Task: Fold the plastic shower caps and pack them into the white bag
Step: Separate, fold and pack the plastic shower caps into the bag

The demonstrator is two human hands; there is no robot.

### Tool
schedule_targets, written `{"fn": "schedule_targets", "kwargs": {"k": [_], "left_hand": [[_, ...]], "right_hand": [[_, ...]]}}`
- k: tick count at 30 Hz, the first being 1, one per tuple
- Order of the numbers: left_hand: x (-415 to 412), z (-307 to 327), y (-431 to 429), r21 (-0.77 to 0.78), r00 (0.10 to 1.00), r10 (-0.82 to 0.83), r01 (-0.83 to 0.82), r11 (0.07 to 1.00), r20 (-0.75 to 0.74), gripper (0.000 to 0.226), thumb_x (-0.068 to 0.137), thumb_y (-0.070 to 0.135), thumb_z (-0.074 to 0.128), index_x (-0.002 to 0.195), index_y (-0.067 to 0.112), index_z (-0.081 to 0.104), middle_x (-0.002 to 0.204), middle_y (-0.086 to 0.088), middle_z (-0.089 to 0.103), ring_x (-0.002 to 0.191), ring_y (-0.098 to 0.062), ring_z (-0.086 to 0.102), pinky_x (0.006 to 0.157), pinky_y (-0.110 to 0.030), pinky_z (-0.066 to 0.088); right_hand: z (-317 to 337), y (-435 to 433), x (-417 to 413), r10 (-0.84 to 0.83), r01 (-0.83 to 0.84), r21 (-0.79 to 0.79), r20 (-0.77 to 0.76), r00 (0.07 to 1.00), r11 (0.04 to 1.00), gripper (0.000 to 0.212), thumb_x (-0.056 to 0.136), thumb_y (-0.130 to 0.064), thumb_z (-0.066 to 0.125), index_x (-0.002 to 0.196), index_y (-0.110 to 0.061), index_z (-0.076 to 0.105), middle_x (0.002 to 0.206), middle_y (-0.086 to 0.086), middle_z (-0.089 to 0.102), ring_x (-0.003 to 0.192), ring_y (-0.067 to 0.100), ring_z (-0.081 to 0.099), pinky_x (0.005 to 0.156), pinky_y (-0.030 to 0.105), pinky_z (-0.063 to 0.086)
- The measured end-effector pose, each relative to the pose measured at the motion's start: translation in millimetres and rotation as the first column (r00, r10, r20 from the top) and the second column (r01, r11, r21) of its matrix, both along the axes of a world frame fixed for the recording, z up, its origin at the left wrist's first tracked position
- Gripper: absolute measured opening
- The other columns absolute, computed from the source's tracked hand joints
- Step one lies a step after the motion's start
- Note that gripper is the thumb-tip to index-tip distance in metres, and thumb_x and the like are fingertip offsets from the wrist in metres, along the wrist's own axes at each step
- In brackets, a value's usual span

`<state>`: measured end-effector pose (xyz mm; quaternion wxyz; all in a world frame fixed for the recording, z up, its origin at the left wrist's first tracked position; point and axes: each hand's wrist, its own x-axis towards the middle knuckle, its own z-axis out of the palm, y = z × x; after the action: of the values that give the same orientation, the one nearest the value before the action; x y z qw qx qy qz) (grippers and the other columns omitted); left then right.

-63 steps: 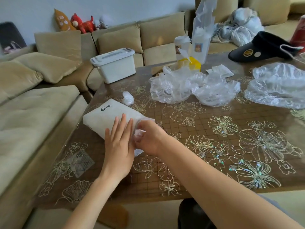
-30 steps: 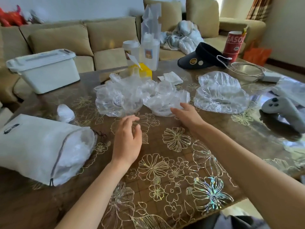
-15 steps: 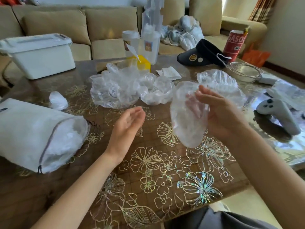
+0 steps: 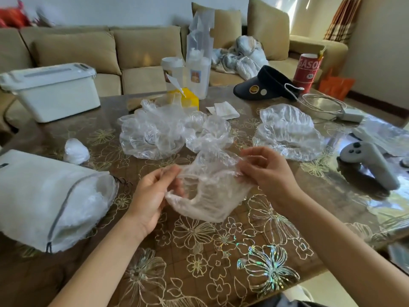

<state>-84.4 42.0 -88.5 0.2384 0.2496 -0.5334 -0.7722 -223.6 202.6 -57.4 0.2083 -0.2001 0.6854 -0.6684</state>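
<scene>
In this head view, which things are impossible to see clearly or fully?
Head view only.
White fabric bag: left end cut off by the frame edge; fabric hides how many caps are inside.
Heap of clear plastic shower caps: overlapping see-through layers, number uncountable.
Clear crumpled shower cap pinched by left hand and right hand: whether already folded is unclear.

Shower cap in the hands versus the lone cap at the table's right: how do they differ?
The held cap hangs above the table, pinched by the left hand and right hand; the lone cap lies on the table, untouched. The held cap is pulled wide and sags; the lone cap sits in a puffed mound. Both are clear, crinkled plastic, neither folded.
</scene>
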Motion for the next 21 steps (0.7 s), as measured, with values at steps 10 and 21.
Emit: {"fn": "schedule_targets", "kwargs": {"k": [10, 21], "left_hand": [[3, 7, 1, 0.072, 0.995, -0.095, 0.094, 0.993, 0.022, 0.043, 0.071, 0.021, 0.066, 0.110, 0.004, 0.059, 0.084, -0.009, 0.073, 0.061, -0.020, 0.068, 0.050, -0.029, 0.055], [14, 16, -14, 0.023, 0.885, -0.412, 0.417, 0.908, 0.215, 0.064, 0.062, 0.059, 0.074, 0.100, 0.009, 0.072, 0.090, -0.012, 0.071, 0.071, -0.021, 0.067, 0.061, -0.028, 0.057]], "right_hand": [[-3, -6, 14, 0.173, -0.164, 0.229, -0.016, 0.985, 0.959, 0.051, 0.067, -0.018, 0.080, 0.109, -0.014, 0.052, 0.092, 0.002, 0.066, 0.075, 0.011, 0.067, 0.061, 0.018, 0.051], [8, 5, 3, 0.283, -0.297, 0.185, 0.102, 0.954, 0.937, 0.015, 0.089, 0.006, 0.053, 0.102, 0.002, 0.060, 0.084, 0.012, 0.068, 0.070, 0.019, 0.066, 0.070, 0.032, 0.057]]}}
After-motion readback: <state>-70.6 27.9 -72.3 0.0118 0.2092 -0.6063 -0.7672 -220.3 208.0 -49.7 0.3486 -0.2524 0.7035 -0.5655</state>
